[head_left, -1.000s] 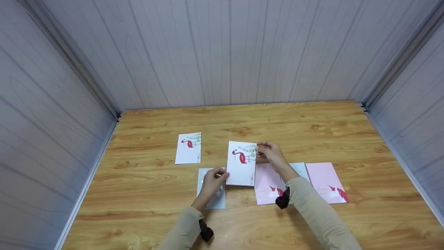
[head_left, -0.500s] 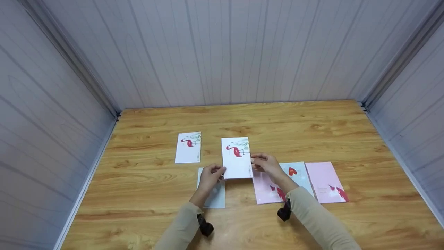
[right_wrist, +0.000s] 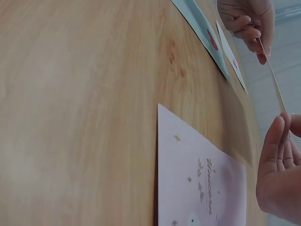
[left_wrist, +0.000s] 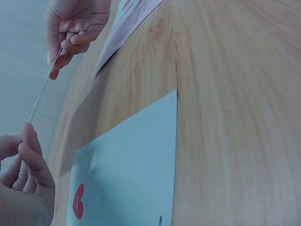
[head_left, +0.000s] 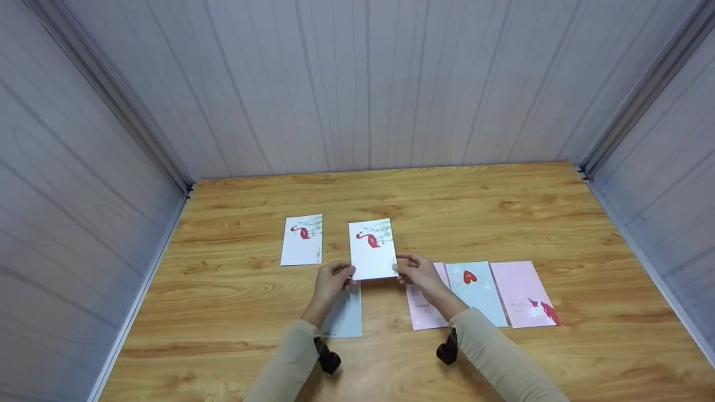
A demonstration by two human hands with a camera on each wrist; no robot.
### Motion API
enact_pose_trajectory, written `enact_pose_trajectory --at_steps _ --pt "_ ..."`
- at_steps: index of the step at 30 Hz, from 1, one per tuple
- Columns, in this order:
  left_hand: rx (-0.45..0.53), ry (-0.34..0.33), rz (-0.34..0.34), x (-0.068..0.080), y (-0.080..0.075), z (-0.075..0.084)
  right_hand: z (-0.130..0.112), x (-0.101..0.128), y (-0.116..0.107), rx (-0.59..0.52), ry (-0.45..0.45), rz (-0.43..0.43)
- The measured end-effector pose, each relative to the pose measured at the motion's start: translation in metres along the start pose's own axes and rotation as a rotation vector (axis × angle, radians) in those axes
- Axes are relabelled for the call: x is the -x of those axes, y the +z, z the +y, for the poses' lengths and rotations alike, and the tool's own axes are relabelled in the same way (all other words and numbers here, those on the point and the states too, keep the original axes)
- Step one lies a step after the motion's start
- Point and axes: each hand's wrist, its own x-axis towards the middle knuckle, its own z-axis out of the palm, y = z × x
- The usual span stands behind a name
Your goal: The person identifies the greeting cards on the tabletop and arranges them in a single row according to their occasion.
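Note:
A white flamingo card [head_left: 373,259] is held up by both hands over the middle of the table, its printed face toward the head camera. The left hand [head_left: 330,283] pinches its lower left corner between thumb and fingers. At the lower right corner the right hand [head_left: 420,274] pinches it the same way. Seen from the left wrist the card is a thin edge, raised above the wood with its shadow below. Under the left hand lies a pale blue card [left_wrist: 131,165] with a red heart. A pink unicorn card [right_wrist: 197,183] lies beneath the right hand, partly covered by it.
Another white flamingo card [head_left: 301,248] lies flat at the back left of the wooden table [head_left: 447,212]. To the right, a blue heart card [head_left: 481,296] and a second pink unicorn card [head_left: 522,290] lie side by side. Panelled walls [head_left: 357,84] close off the back and sides.
Both hands have carried the flamingo card a little to the left and away from the body. The right hand has slid from the card's upper right edge down to its lower right corner.

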Motion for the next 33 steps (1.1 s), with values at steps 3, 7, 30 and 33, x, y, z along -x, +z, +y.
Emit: enact_pose_trajectory --at_steps 3,7,30,33 --pt "-0.011 0.002 0.015 -0.003 -0.002 0.000 0.001 -0.005 0.003 -0.016 -0.011 0.014" --pt "-0.057 -0.018 0.052 -0.009 -0.004 -0.002 0.002 -0.012 0.008 -0.028 -0.015 0.028" --pt "-0.005 -0.043 0.241 -0.037 -0.029 0.004 -0.006 -0.040 0.050 -0.040 0.070 0.030" --pt "0.011 -0.027 0.250 -0.038 -0.031 0.002 -0.004 -0.041 0.052 -0.048 0.077 0.020"
